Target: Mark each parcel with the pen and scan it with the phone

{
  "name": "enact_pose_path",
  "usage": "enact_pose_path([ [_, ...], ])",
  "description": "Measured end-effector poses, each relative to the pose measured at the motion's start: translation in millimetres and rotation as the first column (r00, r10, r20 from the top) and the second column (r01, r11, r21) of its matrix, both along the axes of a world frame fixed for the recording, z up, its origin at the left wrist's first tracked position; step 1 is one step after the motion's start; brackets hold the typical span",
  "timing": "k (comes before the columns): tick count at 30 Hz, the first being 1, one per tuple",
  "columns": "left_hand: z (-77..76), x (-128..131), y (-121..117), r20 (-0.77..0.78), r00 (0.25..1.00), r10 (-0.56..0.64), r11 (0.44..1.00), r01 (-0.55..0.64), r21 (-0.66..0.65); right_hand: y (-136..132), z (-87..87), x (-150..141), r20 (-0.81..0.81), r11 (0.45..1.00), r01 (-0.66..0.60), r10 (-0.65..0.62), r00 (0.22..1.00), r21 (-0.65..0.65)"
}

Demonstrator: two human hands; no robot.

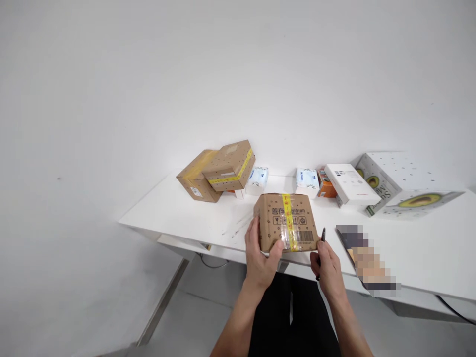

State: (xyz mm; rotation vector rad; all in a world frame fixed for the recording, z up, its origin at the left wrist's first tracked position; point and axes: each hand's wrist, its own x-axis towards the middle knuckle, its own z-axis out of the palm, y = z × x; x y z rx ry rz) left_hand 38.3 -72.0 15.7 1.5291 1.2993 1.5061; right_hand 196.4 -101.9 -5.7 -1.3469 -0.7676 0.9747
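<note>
A brown cardboard box [273,230] with "Centrum" print and a strip of yellow tape is at the front of the white table, tilted toward me. My left hand [260,258] grips its near left corner, thumb on the printed face and fingers along the side. A slim black pen [323,234] is closed in my right hand [327,267], its end sticking up past the fingers. That hand is at the box's near right corner and seems to touch it. The box's underside is hidden.
Two taped cardboard boxes [228,166] lean together at the back left. Tissue packs [307,182], an orange box [326,184], a white box [351,183] and a large avocado-print box [416,183] stand along the wall. A pixelated flat object [366,260] lies right of my hand.
</note>
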Motion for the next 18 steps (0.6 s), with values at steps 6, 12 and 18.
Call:
enact_pose_path([
  [6,-4.4,5.8,-6.1,-0.283,0.951,0.126,0.962,-0.047,0.270,-1.0,-10.6,-2.1,-0.216,1.000,0.003,-0.001,0.977,0.010],
  [12,-29.4,12.6,-12.9,-0.349,0.931,0.107,0.924,0.036,0.381,-0.8,-23.3,8.1,-0.290,0.990,0.134,-0.118,0.950,0.035],
  [18,-70.8,20.8,-25.4,-0.325,0.942,0.085,0.931,0.041,0.362,4.9,-40.6,18.2,-0.320,0.984,0.177,-0.175,0.931,-0.023],
])
